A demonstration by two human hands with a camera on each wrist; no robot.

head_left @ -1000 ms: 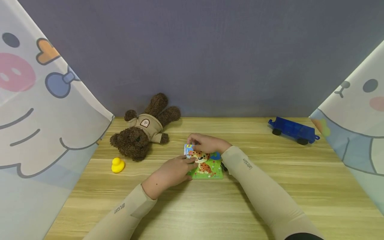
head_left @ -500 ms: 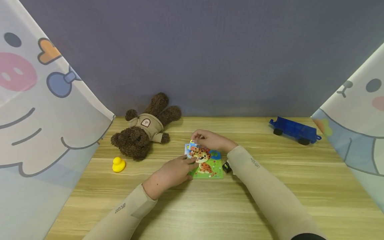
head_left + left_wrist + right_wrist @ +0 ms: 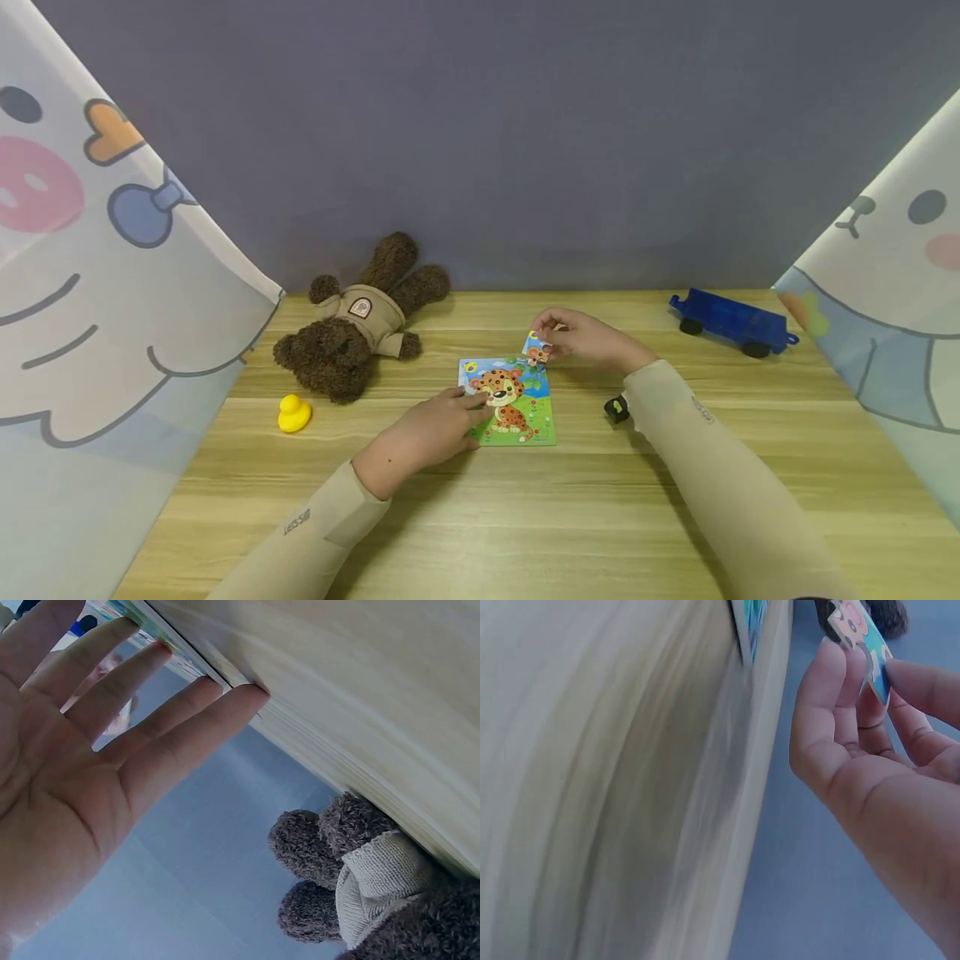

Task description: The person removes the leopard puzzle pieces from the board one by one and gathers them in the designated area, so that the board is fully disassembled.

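Note:
My left hand (image 3: 427,429) rests its extended fingers on the left side of a flat puzzle board (image 3: 536,417) printed with a spotted cub on green grass. In the left wrist view, the palm of that left hand (image 3: 67,772) shows, with the fingers spread along the board's edge. Between thumb and fingers, my right hand (image 3: 588,340) pinches a small puzzle piece (image 3: 535,348), lifted and tilted by the board's upper right corner. The right wrist view shows this puzzle piece (image 3: 866,645) held at its edge, apart from the table.
A brown teddy bear (image 3: 367,321) in a beige shirt lies at the back left, with a yellow rubber duck (image 3: 295,413) in front of it. At the back right stands a blue toy wagon (image 3: 733,322). A grey wall (image 3: 525,167) closes off the table's far side.
My right hand has lifted the puzzle piece off the board's upper left area and carried it rightward to the upper right corner. The left hand stays on the board.

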